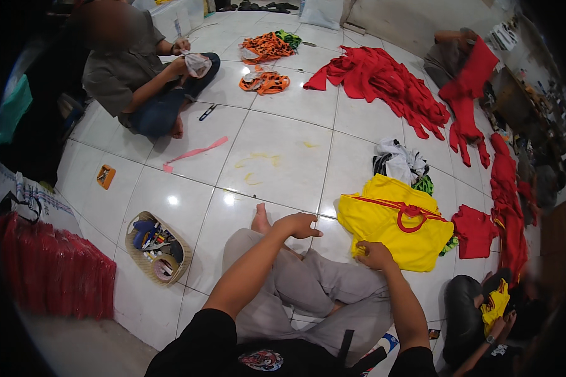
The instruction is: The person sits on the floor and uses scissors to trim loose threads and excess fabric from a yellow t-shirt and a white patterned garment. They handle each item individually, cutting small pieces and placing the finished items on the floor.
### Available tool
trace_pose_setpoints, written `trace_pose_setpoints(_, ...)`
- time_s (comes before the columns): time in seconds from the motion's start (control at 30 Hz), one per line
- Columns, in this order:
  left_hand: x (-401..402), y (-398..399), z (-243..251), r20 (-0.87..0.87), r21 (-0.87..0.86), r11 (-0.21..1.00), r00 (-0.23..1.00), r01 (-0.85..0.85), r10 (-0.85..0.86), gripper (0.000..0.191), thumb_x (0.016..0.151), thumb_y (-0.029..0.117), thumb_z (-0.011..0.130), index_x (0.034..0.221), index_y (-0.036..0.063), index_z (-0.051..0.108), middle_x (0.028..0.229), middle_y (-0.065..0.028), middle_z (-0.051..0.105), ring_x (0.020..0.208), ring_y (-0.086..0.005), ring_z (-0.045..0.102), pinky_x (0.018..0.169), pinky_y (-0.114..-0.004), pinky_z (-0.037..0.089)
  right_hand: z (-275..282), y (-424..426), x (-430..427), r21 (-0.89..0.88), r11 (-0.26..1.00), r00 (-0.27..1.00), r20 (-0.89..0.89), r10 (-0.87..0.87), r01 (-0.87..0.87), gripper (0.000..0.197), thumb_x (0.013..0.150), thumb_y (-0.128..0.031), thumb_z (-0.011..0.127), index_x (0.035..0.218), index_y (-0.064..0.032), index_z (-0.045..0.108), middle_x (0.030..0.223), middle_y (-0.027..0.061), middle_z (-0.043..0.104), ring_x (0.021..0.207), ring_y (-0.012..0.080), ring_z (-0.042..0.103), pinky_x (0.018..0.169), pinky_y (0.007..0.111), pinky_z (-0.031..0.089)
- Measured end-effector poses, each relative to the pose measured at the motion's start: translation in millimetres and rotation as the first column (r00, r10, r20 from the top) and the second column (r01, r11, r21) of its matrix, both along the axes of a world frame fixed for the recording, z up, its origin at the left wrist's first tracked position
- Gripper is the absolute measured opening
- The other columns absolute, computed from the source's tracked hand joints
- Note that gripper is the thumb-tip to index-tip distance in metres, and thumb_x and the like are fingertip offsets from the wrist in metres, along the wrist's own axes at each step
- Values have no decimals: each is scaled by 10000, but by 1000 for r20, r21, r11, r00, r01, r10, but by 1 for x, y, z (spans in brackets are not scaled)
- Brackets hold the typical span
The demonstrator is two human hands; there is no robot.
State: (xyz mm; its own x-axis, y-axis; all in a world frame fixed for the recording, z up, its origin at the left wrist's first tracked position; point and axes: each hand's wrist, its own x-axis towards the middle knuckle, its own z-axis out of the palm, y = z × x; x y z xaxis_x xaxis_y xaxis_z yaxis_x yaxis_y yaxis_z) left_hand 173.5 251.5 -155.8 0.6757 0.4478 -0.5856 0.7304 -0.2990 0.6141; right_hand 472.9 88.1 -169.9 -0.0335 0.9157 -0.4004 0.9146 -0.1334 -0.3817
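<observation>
Yellow garments (396,226) with red trim and a red collar ring lie spread on the tiled floor to the front right. My right hand (375,255) is at their near left edge, fingers curled; whether it pinches the cloth I cannot tell. Above my lap is my left hand (304,226), holding nothing, thumb and fingers apart, left of the yellow cloth. Just beyond the yellow garments sits a bunched white and black cloth (397,161), with a green patterned cloth (423,185) beside it. A folded red garment (474,231) lies to their right.
A woven basket (139,264) holds tools and tape at left, near stacked red packages (52,268). Thread snips (208,112), a pink strip (198,151) and an orange container (105,176) lie farther off. Red cloth (382,80) and orange garments (264,49) lie ahead. Other people sit around.
</observation>
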Motion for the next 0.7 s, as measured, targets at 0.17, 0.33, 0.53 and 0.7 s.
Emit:
trace_pose_setpoints(0.17,17,5,7,69,24,1000,997,-20,18,767,924,565,607,1454,31,461,1435,-211,536,1333,-354,508,1097,-430,419,27,37,35,227,948,974,-97,-204,221,456,875,-310,709,1264,-78,656,993,183,711,968,350,680,875,441,524)
trace_pose_setpoints(0.33,33,10,11,174,7,1000,985,-2,1,781,926,563,605,1465,20,442,1435,-224,531,1333,-371,504,1099,-431,416,-17,122,120,651,724,943,35,-332,230,576,828,-225,758,1347,-57,572,1177,216,642,1083,380,626,958,446,492)
trace_pose_setpoints(0.53,37,17,11,36,-59,998,999,26,-24,758,946,567,582,1485,54,436,1435,-219,532,1330,-367,506,1102,-430,407,-24,204,143,533,653,739,74,-670,538,677,845,-252,738,1443,-91,466,1259,259,581,1148,428,588,974,481,488)
trace_pose_setpoints(0.7,48,14,7,112,-114,992,993,54,-41,763,943,570,591,1481,51,439,1401,-230,558,1298,-368,538,1077,-425,429,-62,218,168,378,790,811,148,-566,482,369,931,-315,602,1203,-65,604,1228,272,579,1069,457,622,887,524,520)
